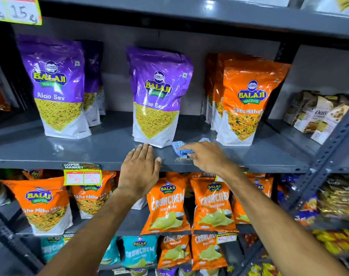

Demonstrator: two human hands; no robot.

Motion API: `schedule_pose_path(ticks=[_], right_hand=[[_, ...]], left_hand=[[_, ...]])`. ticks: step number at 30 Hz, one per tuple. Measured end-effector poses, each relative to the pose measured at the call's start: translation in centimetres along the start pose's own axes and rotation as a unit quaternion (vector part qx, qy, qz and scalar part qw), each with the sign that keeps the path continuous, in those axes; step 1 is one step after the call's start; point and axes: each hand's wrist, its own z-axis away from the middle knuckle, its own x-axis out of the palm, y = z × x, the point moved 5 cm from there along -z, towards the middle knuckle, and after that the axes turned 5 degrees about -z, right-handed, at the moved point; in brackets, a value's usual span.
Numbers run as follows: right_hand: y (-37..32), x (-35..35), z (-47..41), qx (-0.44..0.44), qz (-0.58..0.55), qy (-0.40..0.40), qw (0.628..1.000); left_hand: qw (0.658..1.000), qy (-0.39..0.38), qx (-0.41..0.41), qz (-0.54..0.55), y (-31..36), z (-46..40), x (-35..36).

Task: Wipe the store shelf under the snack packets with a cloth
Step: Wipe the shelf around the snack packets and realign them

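- Two hands work at a grey shelf (70,154), head view.
- Right hand (206,156) pinches a bunched blue cloth (179,148) against the shelf, between purple packet (156,100) and orange packet (245,104).
- Left hand (140,168) lies flat, fingers together, at the purple packet's base.
- Best practice: press the cloth flat and sweep the crumbs (179,160) forward.

Blue checked cloth (181,149); grey shelf (90,150); purple (156,96) and orange packets (247,102)
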Motion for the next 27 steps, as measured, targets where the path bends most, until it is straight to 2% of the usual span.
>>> schedule_pose_path(ticks=[3,6,9,12,15,19,23,27], right_hand=[[-1.3,-0.8,3.6,-0.023,-0.012,0.006,1.000],[-0.7,-1.9,5.2,-0.006,-0.050,-0.016,0.999],[0.4,-3.7,4.3,0.011,-0.099,0.004,0.995],[1.0,-4.3,2.1,0.048,-0.092,0.043,0.994],[0.3,-3.2,0.6,0.066,-0.070,0.038,0.995],[-1.7,-0.7,1.4,0.049,-0.051,-0.011,0.997],[-3.0,-1.6,2.5,-0.002,-0.087,-0.051,0.995],[-3.4,-2.2,1.8,-0.005,-0.073,-0.022,0.997]], left_hand=[[1.000,-0.005,0.004,0.000,0.2,0.0,0.0],[1.000,-0.010,0.004,-0.006,0.2,0.2,-0.1],[1.000,-0.011,0.004,0.001,0.2,0.2,-0.4],[1.000,-0.013,0.005,0.001,0.3,0.3,-0.5],[1.000,-0.016,0.006,0.003,0.3,0.2,-0.5],[1.000,-0.017,0.009,-0.001,0.2,0.2,-0.3],[1.000,-0.011,0.006,-0.003,0.2,0.0,-0.2],[1.000,-0.008,0.010,0.004,0.1,0.2,-0.2]])
